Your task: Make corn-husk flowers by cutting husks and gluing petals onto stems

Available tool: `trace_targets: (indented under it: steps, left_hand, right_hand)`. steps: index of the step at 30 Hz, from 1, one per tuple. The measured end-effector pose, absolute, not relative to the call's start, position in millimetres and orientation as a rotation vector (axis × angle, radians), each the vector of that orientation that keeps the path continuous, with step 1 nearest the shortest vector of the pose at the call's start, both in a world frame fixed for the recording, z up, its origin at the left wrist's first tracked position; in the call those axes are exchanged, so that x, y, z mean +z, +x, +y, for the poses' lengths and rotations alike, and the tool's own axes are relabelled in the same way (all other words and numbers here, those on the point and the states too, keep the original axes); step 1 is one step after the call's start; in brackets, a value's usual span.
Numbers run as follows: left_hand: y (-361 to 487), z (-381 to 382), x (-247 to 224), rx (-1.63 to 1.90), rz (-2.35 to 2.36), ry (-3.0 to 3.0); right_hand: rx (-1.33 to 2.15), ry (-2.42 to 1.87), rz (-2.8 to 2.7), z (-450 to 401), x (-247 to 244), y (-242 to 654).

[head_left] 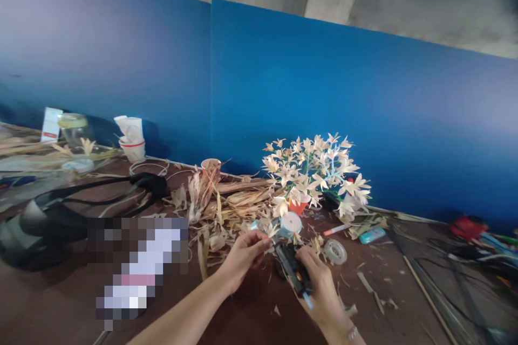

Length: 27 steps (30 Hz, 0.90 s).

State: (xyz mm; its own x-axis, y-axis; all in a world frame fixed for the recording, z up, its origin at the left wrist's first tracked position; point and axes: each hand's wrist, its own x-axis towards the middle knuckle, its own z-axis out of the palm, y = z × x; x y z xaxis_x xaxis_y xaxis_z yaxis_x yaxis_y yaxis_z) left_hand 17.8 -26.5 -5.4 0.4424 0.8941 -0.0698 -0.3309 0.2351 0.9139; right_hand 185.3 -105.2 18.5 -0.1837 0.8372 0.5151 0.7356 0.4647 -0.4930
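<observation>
My right hand (321, 278) is wrapped round a black hot glue gun (292, 268), whose pale glue stick pokes out of the back end. The gun's nozzle points up and left, close to the fingertips of my left hand (243, 259). Those fingers are pinched on a small cream husk flower (273, 230); its lower part is hidden by the fingers. Just beyond the hands lies a roll of light blue tape (291, 223). Behind it, a bunch of cream husk flowers (318, 164) on green stems stands in an orange cup (298, 206).
Dried corn husks (238, 197) are heaped left of the flowers. A clear tape roll (335, 252), a marker (336, 229) and a turquoise packet (372, 235) lie to the right. A black bag (44, 226) and a blurred-out pale object (145, 259) are at left. A blue partition (283, 81) stands behind.
</observation>
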Motion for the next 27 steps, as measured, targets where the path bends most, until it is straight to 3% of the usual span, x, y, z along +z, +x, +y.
trace_targets:
  steps: [8, 11, 16, 21, 27]
  left_hand:
    - [14, -28, -4, 1.088, 0.863, 1.783]
    - [14, -28, -1, 1.051, 0.911, 1.603]
    - [15, -26, -2, 1.022, 0.934, 1.231]
    - [15, -26, -1, 1.088, 0.806, 1.108]
    - [13, -24, 3, 1.151, 0.774, 0.989]
  right_hand:
    - [0.078, -1.465, -1.991, -103, 37, 199]
    - [0.015, -1.71, -1.952, -108, 48, 210]
    - [0.159, -1.685, -2.125, -128, 34, 222]
    - [0.029, -2.378, -1.587, -124, 1, 256]
    - [0.136, -2.597, -1.475, -121, 0, 274]
